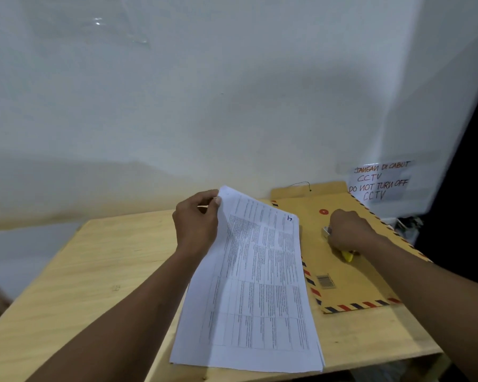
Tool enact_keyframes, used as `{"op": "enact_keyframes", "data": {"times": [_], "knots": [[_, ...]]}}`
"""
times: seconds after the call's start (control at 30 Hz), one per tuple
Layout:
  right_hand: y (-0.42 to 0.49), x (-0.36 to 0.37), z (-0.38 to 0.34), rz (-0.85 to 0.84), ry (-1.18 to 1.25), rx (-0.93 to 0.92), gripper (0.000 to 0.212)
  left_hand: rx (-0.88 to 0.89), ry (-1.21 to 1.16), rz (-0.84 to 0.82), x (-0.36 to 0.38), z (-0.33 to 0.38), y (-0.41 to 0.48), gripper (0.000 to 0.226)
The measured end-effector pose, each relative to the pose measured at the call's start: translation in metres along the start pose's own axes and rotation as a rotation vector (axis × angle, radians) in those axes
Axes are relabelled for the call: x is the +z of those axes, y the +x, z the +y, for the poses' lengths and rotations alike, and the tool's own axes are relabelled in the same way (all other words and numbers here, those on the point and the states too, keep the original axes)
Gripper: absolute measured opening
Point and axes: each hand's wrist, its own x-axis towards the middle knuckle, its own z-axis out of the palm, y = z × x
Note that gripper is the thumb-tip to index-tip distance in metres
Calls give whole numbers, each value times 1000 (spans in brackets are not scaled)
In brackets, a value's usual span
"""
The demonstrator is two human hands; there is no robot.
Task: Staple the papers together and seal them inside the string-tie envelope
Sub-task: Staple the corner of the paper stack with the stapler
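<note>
Printed papers (254,285) lie closest, a thin stack of tabled sheets on the wooden tabletop (94,271), their near edge at six o'clock and their far end lifted. The left hand (196,224) pinches the stack's far left corner, at about eleven o'clock on the sheets, between thumb and fingers, so that corner stands clear of the wood.

At two o'clock from the stack lies the brown string-tie envelope (351,282) with its striped border. Its flap is open at the far end, with the string (301,184) loose above it and the red disc (323,211) uncovered. The right hand (351,232) rests on the envelope with its fingers curled round a stapler (348,255). Only the metal nose and a bit of the yellow body show from under it. A handwritten CCTV notice (378,183) hangs on the wall at one o'clock.

I judge the step in hand to be fetching the stapler, with no staple driven yet. The next move calls for carrying it across toward ten o'clock, sliding its mouth over the raised corner with the sheet edges squared, and pressing firmly. The envelope comes afterwards.
</note>
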Motion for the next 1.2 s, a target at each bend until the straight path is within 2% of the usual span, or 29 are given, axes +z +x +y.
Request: {"op": "enact_keyframes", "data": {"times": [0.07, 0.17, 0.23, 0.3, 0.6, 0.83, 1.0, 1.2], "knots": [[3, -10, -17, 20, 362, -38, 17, -22, -31, 3, -2, 1, 1, 14], [1, -37, -59, 4, 1007, -160, 5, -71, -97, -10, -6, -2, 4, 12], [-5, -53, -91, -68, 1296, -268, 10, -98, -147, -20, -9, -4, 5, 11], [-9, -62, -119, -154, 1416, -345, 16, -112, -180, -18, -12, -4, 6, 10], [-6, -53, -161, -275, 1267, -591, 35, -172, -253, -17, -21, -3, 7, 9], [2, -58, -165, -320, 1227, -623, 34, -173, -267, 1, -20, -6, 11, 10], [4, -55, -164, -428, 1244, -619, 21, -182, -283, -8, -16, -7, 13, 10], [2, -46, -172, -411, 1216, -616, 28, -196, -279, -26, -14, -7, 11, 7]]}}
